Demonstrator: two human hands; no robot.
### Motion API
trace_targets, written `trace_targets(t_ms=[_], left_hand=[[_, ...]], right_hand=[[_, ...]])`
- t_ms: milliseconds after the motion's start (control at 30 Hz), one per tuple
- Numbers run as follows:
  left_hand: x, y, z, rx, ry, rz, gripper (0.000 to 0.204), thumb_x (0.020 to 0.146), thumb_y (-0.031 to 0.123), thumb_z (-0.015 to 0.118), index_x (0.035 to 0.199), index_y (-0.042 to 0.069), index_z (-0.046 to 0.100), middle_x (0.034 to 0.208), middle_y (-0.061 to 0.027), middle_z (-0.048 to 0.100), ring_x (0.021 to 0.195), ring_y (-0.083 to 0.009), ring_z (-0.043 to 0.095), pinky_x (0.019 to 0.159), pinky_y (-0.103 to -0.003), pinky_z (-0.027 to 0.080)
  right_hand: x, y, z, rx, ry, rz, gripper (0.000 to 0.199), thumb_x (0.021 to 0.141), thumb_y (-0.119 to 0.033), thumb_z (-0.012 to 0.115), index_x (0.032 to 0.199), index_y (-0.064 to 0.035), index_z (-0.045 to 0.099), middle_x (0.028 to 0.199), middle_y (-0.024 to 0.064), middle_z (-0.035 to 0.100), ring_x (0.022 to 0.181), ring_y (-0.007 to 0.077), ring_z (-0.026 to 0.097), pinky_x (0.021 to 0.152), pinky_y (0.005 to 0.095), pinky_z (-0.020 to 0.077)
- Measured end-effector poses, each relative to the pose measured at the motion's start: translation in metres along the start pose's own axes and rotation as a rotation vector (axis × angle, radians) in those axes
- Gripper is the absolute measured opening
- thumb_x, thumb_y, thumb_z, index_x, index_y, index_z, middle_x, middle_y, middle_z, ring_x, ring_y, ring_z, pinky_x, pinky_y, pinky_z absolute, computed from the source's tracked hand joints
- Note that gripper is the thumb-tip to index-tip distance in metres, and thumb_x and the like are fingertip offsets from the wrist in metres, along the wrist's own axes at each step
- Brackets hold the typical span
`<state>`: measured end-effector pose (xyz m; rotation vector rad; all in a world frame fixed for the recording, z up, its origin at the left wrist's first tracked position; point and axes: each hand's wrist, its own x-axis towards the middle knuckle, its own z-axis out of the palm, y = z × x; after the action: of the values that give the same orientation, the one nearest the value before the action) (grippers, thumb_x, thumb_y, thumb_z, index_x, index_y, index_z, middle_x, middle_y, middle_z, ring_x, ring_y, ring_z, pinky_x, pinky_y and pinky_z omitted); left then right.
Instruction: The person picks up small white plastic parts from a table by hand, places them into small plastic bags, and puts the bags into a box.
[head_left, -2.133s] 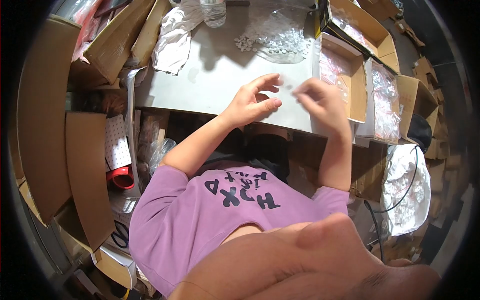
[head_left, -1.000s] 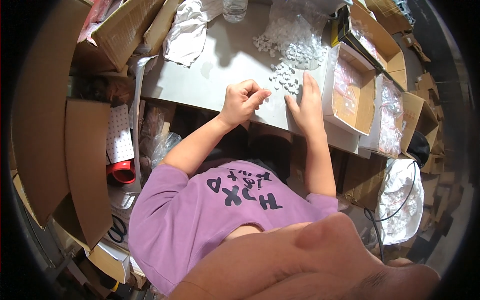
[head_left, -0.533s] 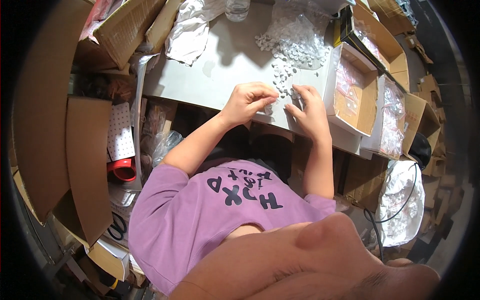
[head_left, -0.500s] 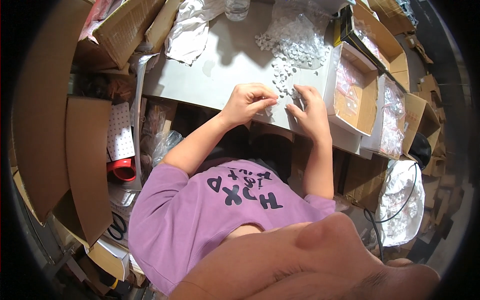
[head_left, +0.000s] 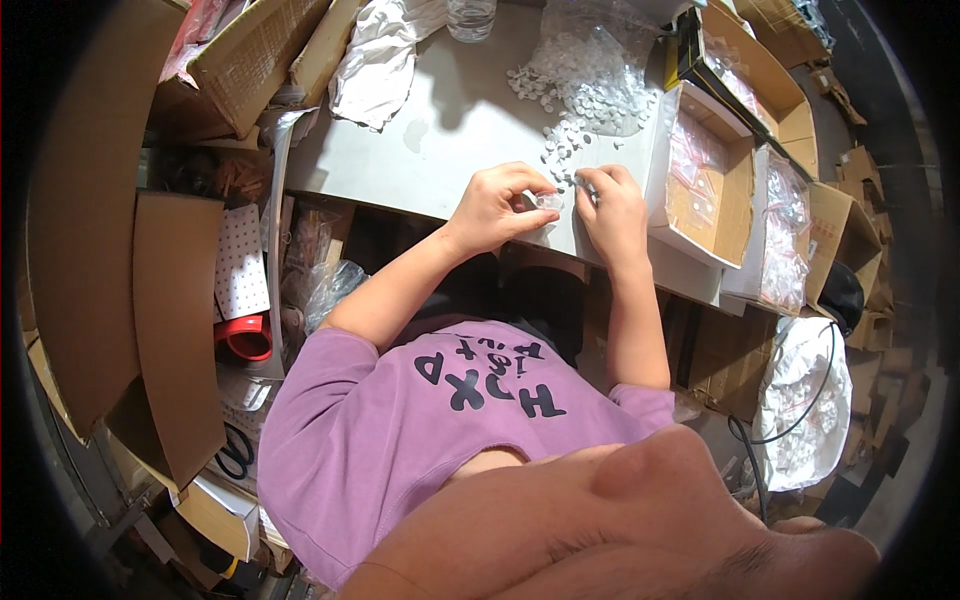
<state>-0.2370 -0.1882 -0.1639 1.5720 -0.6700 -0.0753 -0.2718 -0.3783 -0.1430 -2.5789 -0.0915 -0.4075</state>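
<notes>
My left hand (head_left: pixel 495 205) is closed at the table's front edge, thumb and fingers gripping a small clear plastic bag (head_left: pixel 546 202). Just right of the bag, my right hand (head_left: pixel 614 208) has its thumb and fingertips pressed together on a small whitish piece, mostly hidden by the fingers. Beyond both hands lies a scatter of small round white pieces (head_left: pixel 568 140), some with dark faces. They spread out from a large clear plastic bag (head_left: pixel 610 75) that holds many more of them.
An open carton (head_left: pixel 735 215) with small filled bags stands right of my right hand. Beside it are a box of clear bags (head_left: pixel 785 230) and a black-sided carton (head_left: pixel 760 90). A white cloth (head_left: pixel 375 70) and a clear cup (head_left: pixel 471 18) sit at the back of the white table (head_left: pixel 420 165).
My right hand has moved left toward the small bag, and its spread fingers have closed to a pinch. The small bag in my left hand now shows more openly between thumb and fingers.
</notes>
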Motion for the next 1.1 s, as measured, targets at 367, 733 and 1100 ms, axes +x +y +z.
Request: trace_targets(t_ms=[367, 733, 1100], left_hand=[[0.008, 0.002, 0.015, 0.215, -0.076, 0.009, 0.027, 0.073, 0.015, 0.078, 0.094, 0.0, 0.07, 0.077, -0.0097, 0.065, 0.063, -0.0146, 0.06, 0.059, -0.026, 0.049], [0.017, 0.001, 0.022, 0.134, -0.07, -0.126, 0.026, 0.07, 0.014, 0.075, 0.091, 0.0, 0.07, 0.073, -0.0147, 0.066, 0.064, -0.0219, 0.064, 0.061, -0.031, 0.052], [0.018, 0.004, 0.02, 0.135, -0.102, -0.121, 0.025, 0.071, 0.014, 0.075, 0.091, 0.0, 0.07, 0.073, -0.0126, 0.067, 0.063, -0.0188, 0.064, 0.062, -0.03, 0.051]], right_hand=[[0.002, 0.01, -0.006, 0.055, 0.007, -0.012, 0.012, 0.073, -0.003, 0.068, 0.085, -0.0034, 0.067, 0.085, 0.0134, 0.063, 0.076, 0.03, 0.064, 0.069, 0.0368, 0.0523], [0.006, -0.02, -0.046, 0.333, -0.227, -0.07, 0.019, 0.074, 0.004, 0.066, 0.093, -0.0007, 0.067, 0.091, 0.0124, 0.065, 0.078, 0.0234, 0.066, 0.069, 0.031, 0.0539], [0.005, -0.014, -0.053, 0.367, -0.235, -0.116, 0.032, 0.072, 0.006, 0.065, 0.101, -0.0055, 0.067, 0.103, 0.0136, 0.063, 0.094, 0.0305, 0.062, 0.079, 0.0359, 0.0516]])
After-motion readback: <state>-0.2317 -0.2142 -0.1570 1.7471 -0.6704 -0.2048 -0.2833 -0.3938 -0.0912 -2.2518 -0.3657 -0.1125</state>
